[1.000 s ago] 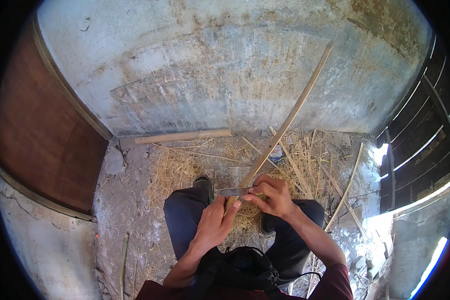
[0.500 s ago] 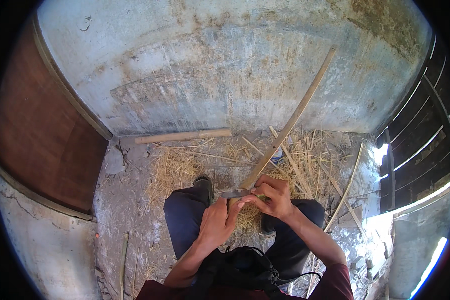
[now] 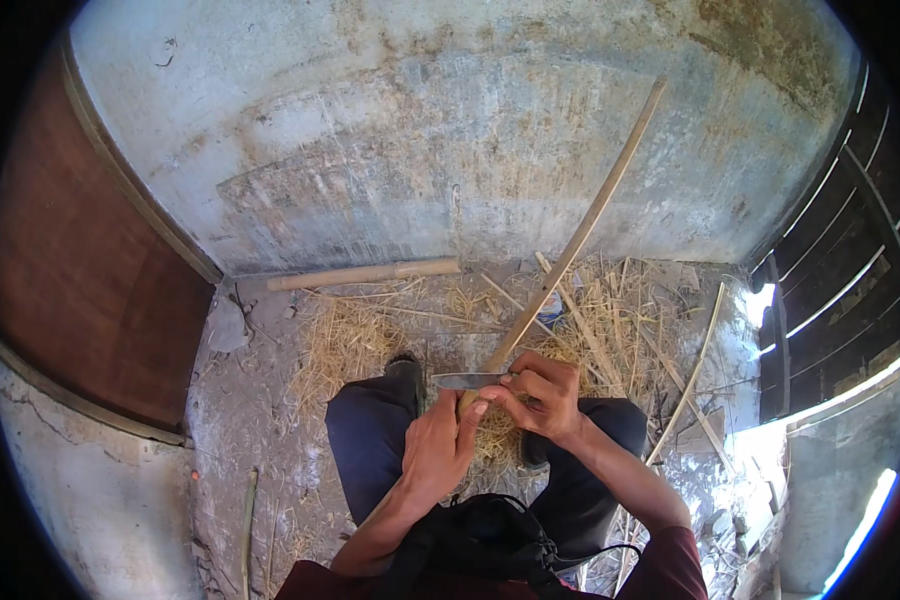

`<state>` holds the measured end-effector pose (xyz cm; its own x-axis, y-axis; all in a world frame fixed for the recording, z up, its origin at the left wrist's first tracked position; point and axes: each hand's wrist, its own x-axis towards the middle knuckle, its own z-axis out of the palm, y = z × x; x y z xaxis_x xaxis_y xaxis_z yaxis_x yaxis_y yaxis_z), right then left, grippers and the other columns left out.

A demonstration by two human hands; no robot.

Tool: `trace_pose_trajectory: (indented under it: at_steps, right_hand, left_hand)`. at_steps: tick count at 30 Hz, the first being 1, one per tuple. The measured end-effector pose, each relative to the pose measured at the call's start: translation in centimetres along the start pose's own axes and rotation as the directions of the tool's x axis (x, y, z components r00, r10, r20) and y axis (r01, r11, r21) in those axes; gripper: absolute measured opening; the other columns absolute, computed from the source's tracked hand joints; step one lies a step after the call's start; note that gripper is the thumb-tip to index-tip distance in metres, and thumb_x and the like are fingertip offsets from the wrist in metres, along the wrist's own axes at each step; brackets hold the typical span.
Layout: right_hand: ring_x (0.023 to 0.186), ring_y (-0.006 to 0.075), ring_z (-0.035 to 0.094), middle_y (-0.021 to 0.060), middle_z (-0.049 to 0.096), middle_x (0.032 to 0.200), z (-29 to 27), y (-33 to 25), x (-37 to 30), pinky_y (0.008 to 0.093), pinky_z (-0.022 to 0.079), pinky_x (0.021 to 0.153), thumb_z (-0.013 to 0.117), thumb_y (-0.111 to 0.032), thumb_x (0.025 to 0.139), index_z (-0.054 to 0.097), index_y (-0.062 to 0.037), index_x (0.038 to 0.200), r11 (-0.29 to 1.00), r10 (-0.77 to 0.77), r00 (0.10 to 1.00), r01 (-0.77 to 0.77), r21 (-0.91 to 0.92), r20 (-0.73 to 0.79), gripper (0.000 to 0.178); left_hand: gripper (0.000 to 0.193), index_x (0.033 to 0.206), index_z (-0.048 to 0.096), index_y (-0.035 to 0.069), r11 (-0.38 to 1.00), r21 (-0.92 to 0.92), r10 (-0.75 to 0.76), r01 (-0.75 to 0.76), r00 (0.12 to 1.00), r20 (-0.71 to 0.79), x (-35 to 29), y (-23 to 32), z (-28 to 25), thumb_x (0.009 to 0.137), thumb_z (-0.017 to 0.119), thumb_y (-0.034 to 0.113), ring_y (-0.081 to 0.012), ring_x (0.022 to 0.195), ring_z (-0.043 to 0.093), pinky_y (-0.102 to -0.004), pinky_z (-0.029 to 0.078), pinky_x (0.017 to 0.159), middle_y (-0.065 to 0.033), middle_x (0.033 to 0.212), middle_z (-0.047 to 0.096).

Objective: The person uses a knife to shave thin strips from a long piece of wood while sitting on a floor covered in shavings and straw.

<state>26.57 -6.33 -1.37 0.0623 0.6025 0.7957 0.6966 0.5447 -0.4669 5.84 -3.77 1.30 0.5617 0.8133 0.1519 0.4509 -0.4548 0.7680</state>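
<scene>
Head view: the left hand [image 3: 434, 445] is closed round the near end of the strip [image 3: 590, 222], seemingly to steady it, while the right hand [image 3: 550, 398] grips the knife [image 3: 467, 381], laid crosswise over the strip. Both hands meet just below the knife, likely for finer control. From between the legs [image 3: 370, 430] the strip slants forward; whether its far end touches the wall [image 3: 370, 130] I cannot tell.
</scene>
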Motion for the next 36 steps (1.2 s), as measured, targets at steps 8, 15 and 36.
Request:
trace_pose_trajectory:
  at_steps: [8,15,36]
  right_hand:
    - [0.053,0.0203,0.063,0.0048,0.066,0.073,0.0,0.0,0.0,0.0331,0.046,0.046,0.094,-0.023,0.08,0.071,-0.0087,0.077,0.998,0.002,0.999,-0.004,-0.06,-0.036,0.027]
    - [0.056,0.0206,0.066,0.0077,0.066,0.073,-0.1,-0.2,0.1,0.0331,0.048,0.046,0.098,-0.017,0.077,0.067,-0.0074,0.078,0.992,0.005,1.0,-0.007,-0.123,-0.014,0.032]
    - [0.06,0.0199,0.07,0.0086,0.07,0.077,-0.4,0.3,0.1,0.0321,0.051,0.051,0.098,-0.015,0.078,0.064,-0.0072,0.073,0.998,0.031,1.0,-0.031,-0.049,-0.001,0.035]
  left_hand:
    - [0.037,0.121,0.055,-0.001,0.996,0.027,-0.086,0.085,0.996,0.031,0.3,1.3,-0.3,0.116,0.049,0.035,-0.0513,0.082,0.07,-0.0601,0.05,0.071,-0.0279,0.086,0.07]
    - [0.036,0.12,0.056,0.0,0.999,0.028,-0.046,0.047,0.998,-0.035,0.4,0.9,0.1,0.116,0.049,0.035,-0.0504,0.079,0.07,-0.0594,0.05,0.07,-0.0253,0.082,0.071]
    - [0.031,0.113,0.055,0.001,0.994,0.002,-0.108,0.108,0.994,0.03,-0.7,0.6,-0.3,0.116,0.049,0.031,-0.0512,0.076,0.069,-0.0606,0.05,0.068,-0.0251,0.076,0.068]
